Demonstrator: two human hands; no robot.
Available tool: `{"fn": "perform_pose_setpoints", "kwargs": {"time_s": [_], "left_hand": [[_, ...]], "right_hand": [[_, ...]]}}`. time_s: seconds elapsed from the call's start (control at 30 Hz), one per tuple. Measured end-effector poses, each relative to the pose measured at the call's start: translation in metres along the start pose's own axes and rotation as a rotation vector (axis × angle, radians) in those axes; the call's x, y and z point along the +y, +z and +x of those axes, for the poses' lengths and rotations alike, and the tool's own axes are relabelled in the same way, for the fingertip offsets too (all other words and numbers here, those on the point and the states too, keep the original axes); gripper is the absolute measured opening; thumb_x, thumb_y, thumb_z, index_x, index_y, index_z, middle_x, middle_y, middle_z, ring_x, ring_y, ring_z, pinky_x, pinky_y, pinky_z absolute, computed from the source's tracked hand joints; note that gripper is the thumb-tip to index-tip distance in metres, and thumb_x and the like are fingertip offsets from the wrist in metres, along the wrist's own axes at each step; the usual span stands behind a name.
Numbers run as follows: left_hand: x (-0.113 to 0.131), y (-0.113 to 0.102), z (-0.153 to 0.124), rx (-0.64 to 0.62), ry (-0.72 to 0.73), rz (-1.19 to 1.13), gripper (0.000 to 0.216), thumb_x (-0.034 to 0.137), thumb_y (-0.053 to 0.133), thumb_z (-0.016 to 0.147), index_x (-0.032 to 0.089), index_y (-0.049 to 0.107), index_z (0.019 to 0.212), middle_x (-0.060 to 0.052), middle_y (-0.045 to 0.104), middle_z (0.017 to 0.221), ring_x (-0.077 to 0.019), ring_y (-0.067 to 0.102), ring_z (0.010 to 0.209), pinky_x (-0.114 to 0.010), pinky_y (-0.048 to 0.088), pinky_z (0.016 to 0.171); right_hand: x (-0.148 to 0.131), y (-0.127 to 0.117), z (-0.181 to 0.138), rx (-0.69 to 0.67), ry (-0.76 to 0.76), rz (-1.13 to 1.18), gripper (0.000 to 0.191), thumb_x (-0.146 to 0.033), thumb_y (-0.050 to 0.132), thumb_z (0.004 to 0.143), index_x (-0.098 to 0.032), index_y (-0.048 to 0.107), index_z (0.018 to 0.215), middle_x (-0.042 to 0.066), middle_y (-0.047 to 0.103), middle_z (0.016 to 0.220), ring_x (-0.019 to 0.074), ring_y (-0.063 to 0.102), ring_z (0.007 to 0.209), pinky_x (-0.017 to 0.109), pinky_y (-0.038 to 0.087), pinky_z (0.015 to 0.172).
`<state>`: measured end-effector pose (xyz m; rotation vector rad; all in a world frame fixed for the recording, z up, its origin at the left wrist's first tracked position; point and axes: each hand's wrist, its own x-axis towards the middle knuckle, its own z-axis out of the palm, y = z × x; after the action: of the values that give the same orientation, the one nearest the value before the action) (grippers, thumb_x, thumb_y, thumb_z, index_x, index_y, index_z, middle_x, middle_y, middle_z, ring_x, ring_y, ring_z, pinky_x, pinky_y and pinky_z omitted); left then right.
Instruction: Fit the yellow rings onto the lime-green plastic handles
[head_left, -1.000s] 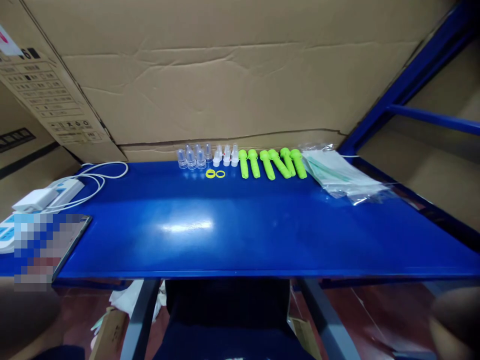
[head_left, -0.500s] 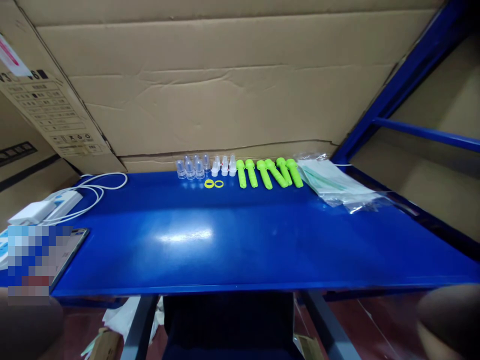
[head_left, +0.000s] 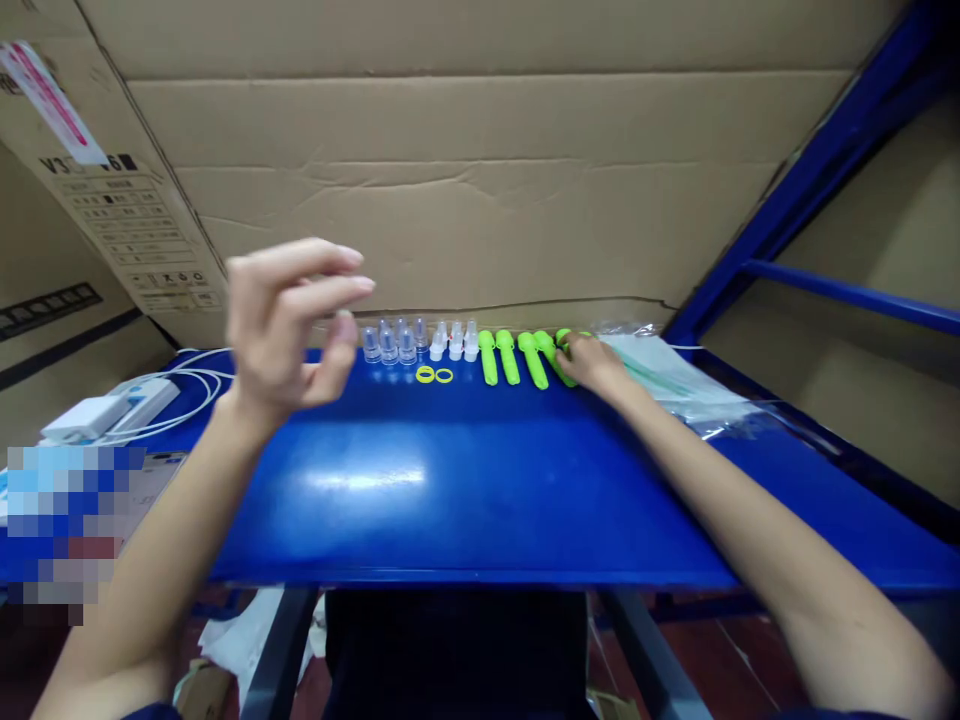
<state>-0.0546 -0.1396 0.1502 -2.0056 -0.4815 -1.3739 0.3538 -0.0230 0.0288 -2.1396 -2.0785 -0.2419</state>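
On the blue table (head_left: pixel 465 490), a row of small parts lies along the far edge: clear plastic caps (head_left: pixel 390 342), white nozzles (head_left: pixel 454 343), two yellow rings (head_left: pixel 433 375) and several lime-green plastic tubes (head_left: pixel 510 357). My right hand (head_left: pixel 592 362) reaches to the right end of the green row, its fingers closed over the rightmost green tube. My left hand (head_left: pixel 289 320) hovers raised above the table's left part, fingers loosely curled and apart, holding nothing.
Clear plastic bags (head_left: pixel 675 385) lie at the far right. A white charger with coiled cable (head_left: pixel 127 405) and a phone sit at the left. Cardboard boxes (head_left: pixel 465 170) wall the back. A blue shelf frame (head_left: pixel 817 180) rises on the right.
Both hands have come up from below the table edge. The right one reached forward to the green tubes. The left rose over the table's left side.
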Motion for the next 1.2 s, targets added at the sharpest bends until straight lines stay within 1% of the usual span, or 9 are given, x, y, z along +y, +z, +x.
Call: {"fn": "perform_pose_setpoints", "kwargs": {"time_s": [0.03, 0.1, 0.23, 0.33, 0.43, 0.73, 0.97, 1.1, 1.2], "left_hand": [[0.003, 0.013, -0.005, -0.046, 0.11, 0.043, 0.025, 0.027, 0.051, 0.098, 0.026, 0.061, 0.12, -0.001, 0.067, 0.123, -0.017, 0.064, 0.109, -0.036, 0.048, 0.092], [0.003, 0.043, -0.02, -0.2, 0.114, 0.059, 0.023, 0.019, 0.05, 0.095, 0.021, 0.06, 0.116, -0.005, 0.069, 0.117, -0.0187, 0.066, 0.106, -0.035, 0.048, 0.087], [-0.011, 0.102, -0.061, -0.79, -0.06, -0.018, 0.025, 0.018, 0.042, 0.096, 0.016, 0.064, 0.109, -0.01, 0.073, 0.11, -0.0228, 0.069, 0.101, -0.036, 0.047, 0.086], [-0.019, 0.132, -0.089, -0.99, -0.248, -0.087, 0.028, 0.019, 0.042, 0.097, 0.014, 0.066, 0.111, -0.012, 0.073, 0.115, -0.0253, 0.068, 0.11, -0.038, 0.046, 0.094], [-0.013, 0.151, -0.101, -0.993, -0.339, -0.135, 0.028, 0.022, 0.045, 0.098, 0.015, 0.065, 0.115, -0.012, 0.071, 0.121, -0.0259, 0.066, 0.116, -0.039, 0.044, 0.099], [0.01, 0.198, -0.093, -1.087, -0.207, -0.067, 0.024, 0.031, 0.059, 0.095, 0.012, 0.069, 0.104, -0.018, 0.072, 0.115, -0.0321, 0.062, 0.115, -0.042, 0.035, 0.098], [0.016, 0.193, -0.1, -1.06, -0.207, -0.007, 0.03, 0.032, 0.054, 0.098, 0.009, 0.066, 0.113, -0.021, 0.068, 0.121, -0.0335, 0.06, 0.118, -0.044, 0.034, 0.101], [0.022, 0.186, -0.098, -1.1, -0.217, -0.035, 0.029, 0.022, 0.043, 0.1, 0.007, 0.064, 0.113, -0.023, 0.064, 0.127, -0.0351, 0.057, 0.123, -0.047, 0.034, 0.103], [0.023, 0.188, -0.094, -0.999, -0.337, -0.139, 0.026, 0.021, 0.041, 0.101, 0.01, 0.063, 0.107, -0.02, 0.067, 0.12, -0.034, 0.059, 0.119, -0.048, 0.036, 0.103]], "right_hand": [[0.002, 0.008, 0.001, -0.014, -0.024, -0.008, 0.034, -0.029, 0.046, 0.099, -0.009, 0.064, 0.12, 0.023, 0.071, 0.119, 0.0335, 0.069, 0.107, 0.038, 0.051, 0.087], [0.005, 0.018, 0.0, 0.0, -0.046, -0.005, 0.039, -0.031, 0.045, 0.099, -0.008, 0.062, 0.125, 0.024, 0.07, 0.12, 0.035, 0.068, 0.109, 0.039, 0.05, 0.088], [0.003, 0.025, -0.002, -0.002, -0.013, 0.061, 0.052, -0.036, 0.047, 0.097, -0.005, 0.053, 0.139, 0.025, 0.071, 0.115, 0.0373, 0.069, 0.107, 0.042, 0.05, 0.087], [0.0, 0.026, -0.003, 0.032, -0.001, 0.117, 0.052, -0.035, 0.046, 0.096, -0.005, 0.053, 0.138, 0.025, 0.071, 0.115, 0.0374, 0.069, 0.107, 0.043, 0.051, 0.089], [0.001, 0.027, -0.005, 0.152, 0.004, 0.188, 0.05, -0.034, 0.046, 0.094, -0.006, 0.053, 0.135, 0.026, 0.07, 0.118, 0.0376, 0.069, 0.105, 0.044, 0.051, 0.089], [0.002, 0.03, -0.019, 0.354, -0.09, 0.399, 0.057, -0.043, 0.04, 0.095, -0.007, 0.046, 0.138, 0.024, 0.07, 0.114, 0.0363, 0.069, 0.095, 0.05, 0.054, 0.085], [-0.015, 0.021, -0.032, 0.347, -0.171, 0.424, 0.057, -0.041, 0.042, 0.095, -0.01, 0.046, 0.142, 0.021, 0.069, 0.115, 0.0371, 0.068, 0.1, 0.052, 0.054, 0.087], [-0.022, 0.021, -0.039, 0.36, -0.23, 0.455, 0.06, -0.041, 0.041, 0.096, -0.009, 0.041, 0.146, 0.022, 0.067, 0.117, 0.0385, 0.068, 0.104, 0.056, 0.054, 0.089], [-0.027, 0.023, -0.042, 0.406, -0.318, 0.506, 0.059, -0.041, 0.038, 0.099, -0.01, 0.038, 0.148, 0.024, 0.062, 0.128, 0.0383, 0.067, 0.111, 0.058, 0.053, 0.095]]}}
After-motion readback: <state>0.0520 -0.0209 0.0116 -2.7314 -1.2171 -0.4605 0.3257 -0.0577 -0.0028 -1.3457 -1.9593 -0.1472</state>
